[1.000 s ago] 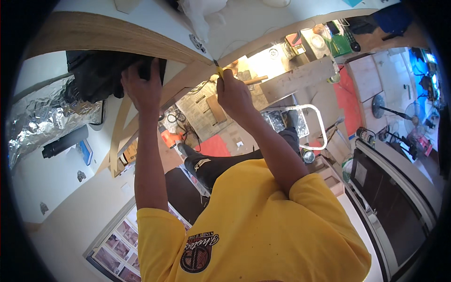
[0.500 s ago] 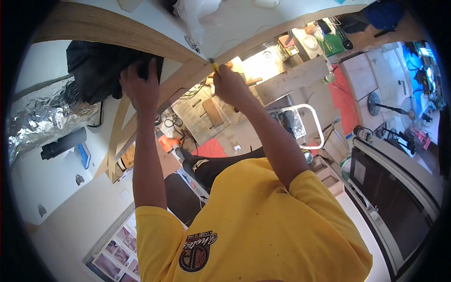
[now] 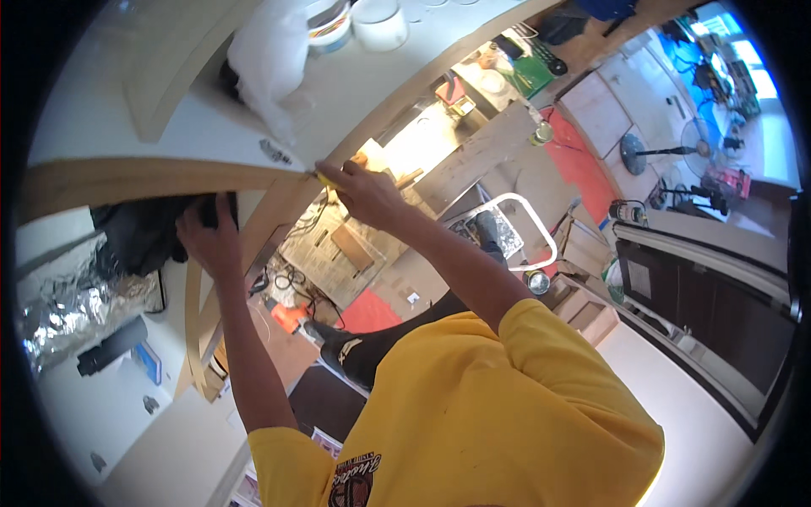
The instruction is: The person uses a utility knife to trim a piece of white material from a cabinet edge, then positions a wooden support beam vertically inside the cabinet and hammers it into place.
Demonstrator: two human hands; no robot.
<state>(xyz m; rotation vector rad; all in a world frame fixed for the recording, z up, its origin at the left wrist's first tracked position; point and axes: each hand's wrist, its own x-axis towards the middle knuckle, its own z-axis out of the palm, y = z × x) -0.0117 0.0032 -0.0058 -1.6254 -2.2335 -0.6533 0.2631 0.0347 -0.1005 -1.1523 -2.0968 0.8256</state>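
The white cabinet spreads ahead of both hands and down past the left one, its compartments divided by wooden edging that runs just above the left hand and ends near the right fingertips. Well below and to the right of the right hand, a white tubular step carries a foot, probably for stable footing while both arms reach forward.

To the left of the left hand lies a foil-wrapped bundle, on its side, perhaps because it is long for the compartment. Between it and the left fingers is a black soft bundle, tucked beneath the edging.

The left hand is bent at the fingers and partly spread against this bundle; whether it grips or only rests there I cannot tell. It likely steadies the reach. The right hand is closed around a yellow tool, held forward at the meeting of the wooden strips, apparently for close control there. The tool's tip is too blurred to show contact.

Below the left hand, off to its left, lies a dark cylinder. Smallest, a metal hinge sits just left of the right fingertips, presumably fixed there for a door.
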